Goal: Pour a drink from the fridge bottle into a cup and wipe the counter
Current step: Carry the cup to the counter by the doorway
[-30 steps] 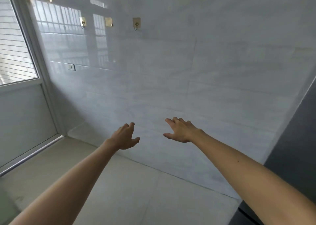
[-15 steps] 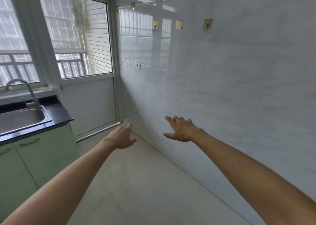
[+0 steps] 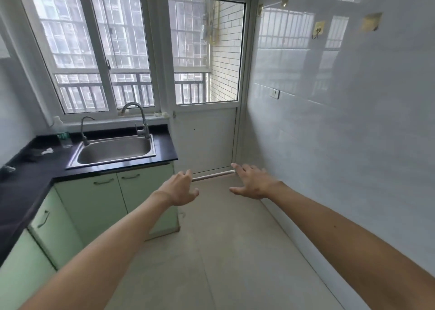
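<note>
- Nearest, two bare forearms reach forward over the pale floor. The left hand [image 3: 180, 189] and right hand [image 3: 253, 182] hover apart, fingers loosely spread, holding nothing.
- A moment ago the view was mostly the glossy white tiled wall [image 3: 341, 121] right of the stainless steel sink [image 3: 103, 164]. It has swung left, so the pale green cabinets [image 3: 94, 203] under the sink and the black L-shaped counter [image 3: 28, 182] around it now show. I judge the person is looking round, with pouring not begun.
- Left of the sink stands a clear plastic bottle with a green label [image 3: 61, 131]; its contents are unclear. A small white crumpled thing [image 3: 48, 150] lies further left of the sink, too blurred to name.
- Neither the fridge bottle nor a cup is in view. The frame cuts off the counter's near-left end.
</note>
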